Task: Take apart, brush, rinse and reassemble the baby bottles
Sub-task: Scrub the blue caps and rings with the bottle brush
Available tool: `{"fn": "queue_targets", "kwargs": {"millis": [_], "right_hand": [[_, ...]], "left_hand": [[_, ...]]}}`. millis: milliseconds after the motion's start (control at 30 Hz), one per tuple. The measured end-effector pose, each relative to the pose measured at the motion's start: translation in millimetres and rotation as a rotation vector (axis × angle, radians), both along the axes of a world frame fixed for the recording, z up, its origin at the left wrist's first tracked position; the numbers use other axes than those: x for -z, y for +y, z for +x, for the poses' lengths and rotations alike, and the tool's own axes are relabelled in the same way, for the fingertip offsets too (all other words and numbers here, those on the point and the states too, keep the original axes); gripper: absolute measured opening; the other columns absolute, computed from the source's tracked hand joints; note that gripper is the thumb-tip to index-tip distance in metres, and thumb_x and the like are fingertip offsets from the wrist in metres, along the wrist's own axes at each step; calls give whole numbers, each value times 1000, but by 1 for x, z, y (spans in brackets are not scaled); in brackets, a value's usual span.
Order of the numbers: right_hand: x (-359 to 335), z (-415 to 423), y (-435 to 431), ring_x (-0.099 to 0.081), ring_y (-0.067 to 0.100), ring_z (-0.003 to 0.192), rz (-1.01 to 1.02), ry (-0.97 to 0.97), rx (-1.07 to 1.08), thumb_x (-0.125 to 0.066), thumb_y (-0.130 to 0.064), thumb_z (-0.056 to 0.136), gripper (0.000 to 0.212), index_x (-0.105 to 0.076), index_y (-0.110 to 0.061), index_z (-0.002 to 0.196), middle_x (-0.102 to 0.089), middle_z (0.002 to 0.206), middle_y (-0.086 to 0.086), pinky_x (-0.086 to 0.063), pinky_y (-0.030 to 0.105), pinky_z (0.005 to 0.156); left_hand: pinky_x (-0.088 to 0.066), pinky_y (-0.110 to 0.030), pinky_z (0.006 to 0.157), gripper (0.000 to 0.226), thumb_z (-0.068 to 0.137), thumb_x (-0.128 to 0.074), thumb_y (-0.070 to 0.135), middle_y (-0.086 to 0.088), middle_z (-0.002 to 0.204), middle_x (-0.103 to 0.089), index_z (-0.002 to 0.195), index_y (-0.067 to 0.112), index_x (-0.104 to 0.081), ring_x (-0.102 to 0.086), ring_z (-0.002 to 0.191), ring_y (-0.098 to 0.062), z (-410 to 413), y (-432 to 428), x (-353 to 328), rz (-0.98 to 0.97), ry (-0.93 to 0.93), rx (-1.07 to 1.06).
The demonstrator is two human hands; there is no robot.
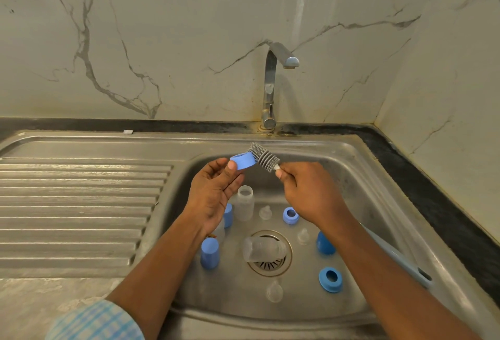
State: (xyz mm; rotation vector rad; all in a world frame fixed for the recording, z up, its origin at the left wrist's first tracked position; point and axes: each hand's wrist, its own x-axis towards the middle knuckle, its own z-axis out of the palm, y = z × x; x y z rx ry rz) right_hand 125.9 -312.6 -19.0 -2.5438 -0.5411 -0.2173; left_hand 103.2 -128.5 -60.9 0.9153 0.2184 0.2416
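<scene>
One thumb and a few fingertips are all that hold the blue ring (242,160) in my left hand (213,193), pinched by its rim above the sink (359,177). My right hand (308,191) grips the brush (263,154) just behind its grey bristles, which touch the ring's far side. If I push too hard, I think the ring can pop out of so light a pinch and fall among the parts below. An upright bottle (244,203) stands almost under it and would likely tip. Another bottle (262,249) lies across the drain (270,268), with clear teats (274,291) around it that are hard to see and easy to knock. The brush's long pale handle runs back under my right forearm toward the sink's edge, so a wide stroke may sweep it into the blue cap (326,242) or the loose ring (330,279) near it. No water shows at the tap (270,88), so a dropped ring would land among the other pieces and I could lose track of which are brushed.
</scene>
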Motion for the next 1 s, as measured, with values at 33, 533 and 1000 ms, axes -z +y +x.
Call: {"fn": "queue_targets", "kwargs": {"millis": [33, 533, 1000], "right_hand": [[-1, 0, 0, -40, 11, 52, 2, -5, 1, -47, -28, 101, 30, -52, -25, 72, -45, 56, -7, -25, 28, 49], [0, -3, 6, -41, 13, 52, 1, -9, -25, -48, -31, 101, 27, -58, -25, 77, -44, 55, -6, -31, 31, 52], [-1, -8, 5, -42, 12, 52, -17, -51, -111, -48, -32, 101, 25, -67, -22, 89, -44, 54, -8, -29, 29, 50]], "left_hand": [[-59, -23, 74, 36, 71, -71, 22, -8, 96, -74, 103, 7, -64, -74, 87, -17, 0, 1, 1, 30, 8, 4], [-57, -33, 94, 46, 74, -65, 10, -13, 112, -73, 120, 5, -64, -70, 107, -24, -2, -2, 0, 120, -25, 149], [-55, -38, 95, 31, 86, -69, 1, -11, 107, -75, 115, 9, -66, -70, 106, -27, -1, -2, 1, 302, 10, 4]]}}
